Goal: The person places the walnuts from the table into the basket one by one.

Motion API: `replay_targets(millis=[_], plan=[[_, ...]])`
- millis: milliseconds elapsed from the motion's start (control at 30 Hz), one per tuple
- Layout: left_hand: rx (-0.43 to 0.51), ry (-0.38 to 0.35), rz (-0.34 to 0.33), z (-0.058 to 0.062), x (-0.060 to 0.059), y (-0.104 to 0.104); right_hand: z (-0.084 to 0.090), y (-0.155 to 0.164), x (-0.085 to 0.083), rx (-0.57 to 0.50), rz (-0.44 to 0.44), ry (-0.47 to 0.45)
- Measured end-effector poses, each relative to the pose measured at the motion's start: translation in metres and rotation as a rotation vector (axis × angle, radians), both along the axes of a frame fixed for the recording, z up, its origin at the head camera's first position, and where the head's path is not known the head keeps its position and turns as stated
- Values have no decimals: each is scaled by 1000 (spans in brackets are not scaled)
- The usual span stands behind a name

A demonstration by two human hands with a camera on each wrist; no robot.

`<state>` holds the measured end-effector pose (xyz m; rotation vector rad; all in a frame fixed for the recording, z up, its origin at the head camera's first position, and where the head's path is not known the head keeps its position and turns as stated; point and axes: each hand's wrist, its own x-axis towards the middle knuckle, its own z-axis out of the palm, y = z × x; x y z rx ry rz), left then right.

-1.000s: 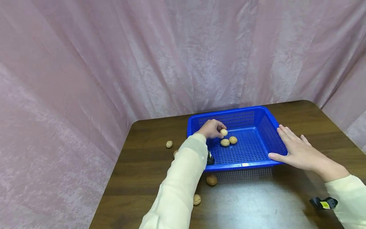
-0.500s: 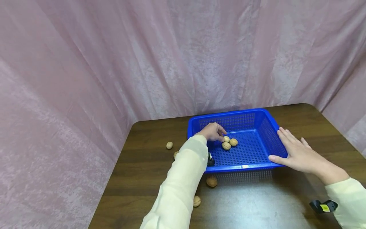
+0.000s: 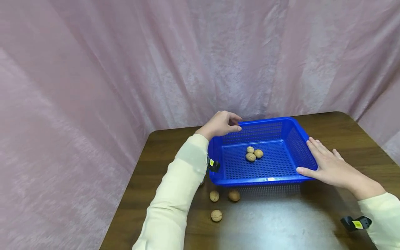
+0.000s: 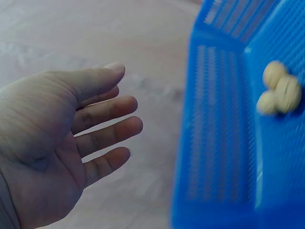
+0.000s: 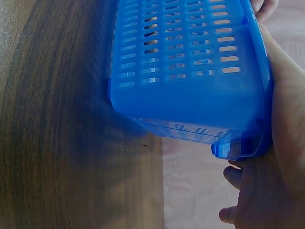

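A blue plastic basket (image 3: 250, 182) sits on the wooden table, and three walnuts (image 3: 250, 157) lie grouped on its mesh floor. My left hand (image 3: 220, 124) is raised over the basket's back left corner, holding nothing. In the left wrist view its fingers (image 4: 108, 114) are spread and relaxed, apart from the basket wall. My right hand (image 3: 328, 166) rests with straight fingers on the basket's right rim, the thumb at the front right corner. In the right wrist view the right hand (image 5: 290, 124) lies along the rim.
Several more walnuts (image 3: 216, 215) lie on the table (image 3: 265, 222) in front of the basket; one is partly hidden by the left sleeve (image 3: 175, 187). A pink curtain (image 3: 200, 62) hangs right behind the table.
My left hand has let go of a walnut beside the other two in the basket, then risen up and to the left. The right hand has stayed on the rim.
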<state>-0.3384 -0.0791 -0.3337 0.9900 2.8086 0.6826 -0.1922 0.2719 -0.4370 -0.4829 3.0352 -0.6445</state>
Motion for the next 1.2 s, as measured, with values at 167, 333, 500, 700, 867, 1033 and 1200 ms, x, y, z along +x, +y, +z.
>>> replay_targets(millis=[167,333,500,700,867,1033,1200], plan=[[55,36,80,13,-1,-55,0,0,-5,-5,6,10],[114,0,204,-1,-4,-123,-1,-2,-8,-13,1,-2],[126,-1,350,-32,-3,-183,-2,-4,-11,-23,-3,-16],[192,-18,490,-89,0,-226,0,-6,-13,-21,5,-5],[302,-49,579,-141,3,-235,0,-8,-12,-16,12,-6],[357,-67,613,-172,8,-227,0,-7,-11,-11,11,-3],[387,-61,619,-183,10,-214,-1,-6,-12,-8,7,5]])
